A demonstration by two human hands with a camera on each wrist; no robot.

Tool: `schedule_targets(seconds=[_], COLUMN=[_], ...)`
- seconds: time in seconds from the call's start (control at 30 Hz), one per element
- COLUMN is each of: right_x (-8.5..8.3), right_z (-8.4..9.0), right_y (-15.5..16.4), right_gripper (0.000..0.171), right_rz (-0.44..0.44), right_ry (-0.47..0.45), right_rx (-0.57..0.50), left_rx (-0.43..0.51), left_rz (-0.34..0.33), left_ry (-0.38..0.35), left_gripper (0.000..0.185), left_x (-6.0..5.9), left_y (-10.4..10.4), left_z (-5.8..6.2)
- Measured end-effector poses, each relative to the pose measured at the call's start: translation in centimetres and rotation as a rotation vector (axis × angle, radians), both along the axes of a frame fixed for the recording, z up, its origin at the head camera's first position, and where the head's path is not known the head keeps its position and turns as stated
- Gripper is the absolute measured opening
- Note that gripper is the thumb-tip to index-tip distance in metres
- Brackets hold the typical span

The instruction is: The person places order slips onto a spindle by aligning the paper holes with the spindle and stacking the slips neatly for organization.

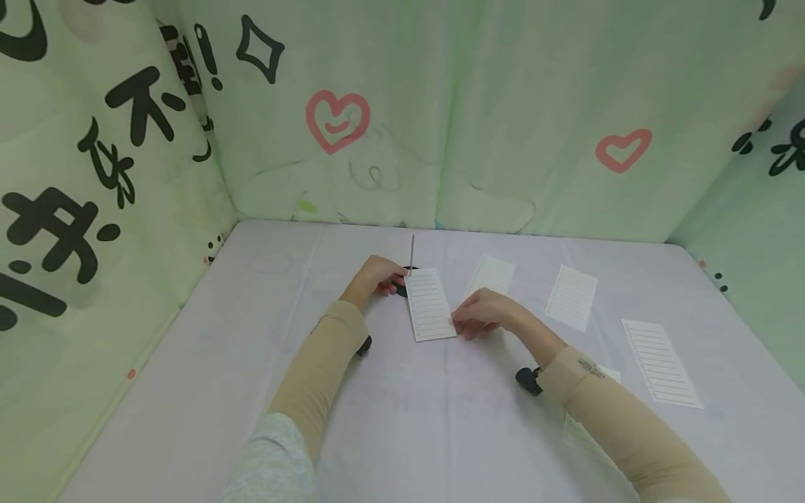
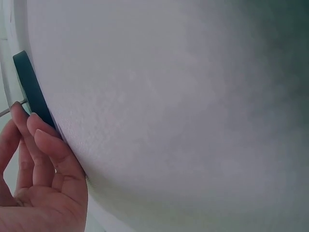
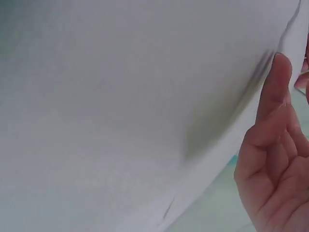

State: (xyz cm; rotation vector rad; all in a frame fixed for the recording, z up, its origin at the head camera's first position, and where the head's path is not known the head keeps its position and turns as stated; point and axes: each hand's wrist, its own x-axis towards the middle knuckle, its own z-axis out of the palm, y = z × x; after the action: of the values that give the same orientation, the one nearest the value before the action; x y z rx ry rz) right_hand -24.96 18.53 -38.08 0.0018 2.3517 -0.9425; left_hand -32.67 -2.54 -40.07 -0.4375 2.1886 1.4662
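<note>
In the head view a bill spike stands near the table's middle, with a thin metal rod (image 1: 412,253) rising from its black base (image 1: 402,289). A white lined paper slip (image 1: 430,306) overlaps the rod at its top left corner. There my left hand (image 1: 379,272) pinches the slip, its fingertips close to the rod. My right hand (image 1: 481,312) pinches the slip's lower right edge between thumb and fingers. The left wrist view shows the left fingers against the base (image 2: 33,89), beside the rod (image 2: 6,112). Fingertips hide part of the slip's edges.
Several lined slips lie flat to the right: one slip (image 1: 492,273) behind the right hand, another slip (image 1: 571,297) further over, a third slip (image 1: 662,363) nearer the right edge. The right forearm partly covers one more. Patterned green curtains (image 1: 516,105) enclose the white table (image 1: 207,391).
</note>
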Motion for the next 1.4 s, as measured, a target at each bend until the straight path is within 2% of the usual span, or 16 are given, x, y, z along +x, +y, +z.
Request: schedule_targets(seconds=[0.1,0.27,0.37,0.47,0.57,0.73,1.07,1.4], right_x=[-0.1,-1.0,-1.9,-2.7,-3.6,-5.0,-6.1,-6.2], right_z=[1.0,1.9,1.9,1.7,1.5,1.0,-0.6,-1.2], right_y=[0.5,1.6,2.4,3.3,4.2,5.4,7.5,7.6], right_gripper=[0.028,0.035,0.041,0.046,0.051,0.056,0.057,0.058], right_rz=[0.054,0.104,0.116,0.144,0.172,0.192,0.140,0.141], right_ry=[0.112,0.397,0.511,0.564,0.561,0.482,0.359,0.362], right_rx=[0.019,0.101,0.194,0.332,0.476,0.582,0.609,0.670], left_rx=[0.002,-0.008,-0.014,-0.015,-0.009,-0.005,-0.013,-0.016], left_rz=[-0.007,-0.008,-0.007,-0.007,-0.010,-0.009,-0.011,-0.016], left_ry=[0.002,0.007,0.005,0.006,0.004,-0.005,0.001,-0.009], left_gripper=[0.025,0.025,0.025,0.024,0.024,0.024,0.023,0.023], left_x=[0.0,0.1,0.1,0.1,0.0,-0.3,-0.1,-0.2], left_y=[0.0,-0.1,-0.1,-0.2,-0.2,-0.1,0.0,-0.1], left_z=[0.0,0.1,0.2,0.1,0.0,-0.3,-0.2,-0.2])
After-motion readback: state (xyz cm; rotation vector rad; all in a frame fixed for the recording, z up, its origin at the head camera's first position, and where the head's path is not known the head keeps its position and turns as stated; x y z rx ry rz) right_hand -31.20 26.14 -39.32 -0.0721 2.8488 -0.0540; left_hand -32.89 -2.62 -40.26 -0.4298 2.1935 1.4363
